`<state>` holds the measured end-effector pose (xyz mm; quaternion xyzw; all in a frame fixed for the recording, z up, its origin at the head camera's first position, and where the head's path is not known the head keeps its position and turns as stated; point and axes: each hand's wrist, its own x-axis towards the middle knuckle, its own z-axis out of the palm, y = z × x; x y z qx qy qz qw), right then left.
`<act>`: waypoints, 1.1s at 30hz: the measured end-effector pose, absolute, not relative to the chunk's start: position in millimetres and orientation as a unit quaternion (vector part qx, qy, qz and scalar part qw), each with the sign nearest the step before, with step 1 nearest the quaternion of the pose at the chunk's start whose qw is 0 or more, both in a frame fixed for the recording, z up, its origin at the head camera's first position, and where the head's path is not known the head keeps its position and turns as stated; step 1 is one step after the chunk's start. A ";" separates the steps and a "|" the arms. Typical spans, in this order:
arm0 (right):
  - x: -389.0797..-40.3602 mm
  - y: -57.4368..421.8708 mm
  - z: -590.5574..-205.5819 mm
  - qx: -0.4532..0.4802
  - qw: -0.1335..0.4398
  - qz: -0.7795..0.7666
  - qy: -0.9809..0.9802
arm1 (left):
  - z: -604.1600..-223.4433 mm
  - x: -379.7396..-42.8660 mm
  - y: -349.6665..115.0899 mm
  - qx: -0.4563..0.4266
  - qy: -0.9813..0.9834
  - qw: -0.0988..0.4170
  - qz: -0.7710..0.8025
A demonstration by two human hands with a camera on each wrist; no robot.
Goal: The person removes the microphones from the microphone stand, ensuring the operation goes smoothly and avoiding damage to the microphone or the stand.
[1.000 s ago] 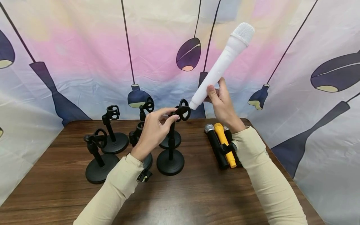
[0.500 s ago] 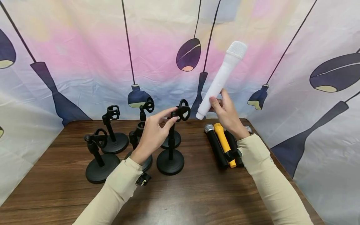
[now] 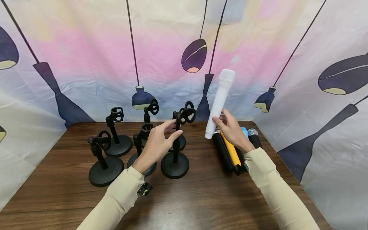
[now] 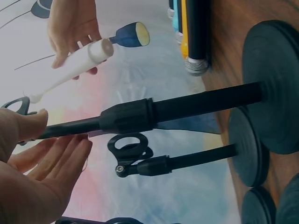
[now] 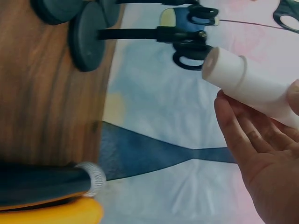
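A white microphone (image 3: 219,100) is held up, grille end on top and leaning right. My right hand (image 3: 232,131) grips its lower half between thumb and fingers, as the right wrist view (image 5: 261,154) also shows. At the middle stands a black desktop microphone stand (image 3: 175,166) with a round base and a ring clip (image 3: 188,114) on top. My left hand (image 3: 159,140) is at the upper pole below that clip, thumb in front, fingers behind. In the left wrist view the fingers (image 4: 63,163) are fairly straight, loosely about the pole (image 4: 126,116).
Several more black stands with clips stand at left and behind, such as a front-left stand (image 3: 106,171). Beneath the right forearm lie a yellow microphone (image 3: 231,150), a black microphone (image 3: 222,153) and others. A patterned cloth (image 3: 95,48) hangs behind the wooden table (image 3: 184,204).
My right hand has lowered the white microphone away from the clip and turned it more upright. My left hand has slid from the clip joint down to the pole; the stand stays in place.
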<state>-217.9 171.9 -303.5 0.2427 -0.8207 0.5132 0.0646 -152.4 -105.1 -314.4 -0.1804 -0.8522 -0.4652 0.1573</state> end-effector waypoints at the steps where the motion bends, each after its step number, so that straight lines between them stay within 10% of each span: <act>1: -217.4 172.8 -306.6 0.238 0.059 0.509 -0.825 | -316.2 -152.0 -105.0 -0.178 -0.854 0.153 -0.464; 33: -216.3 175.1 -381.3 0.114 -0.033 0.364 -0.924 | -369.5 -144.7 -101.1 -0.111 -0.870 0.069 -0.476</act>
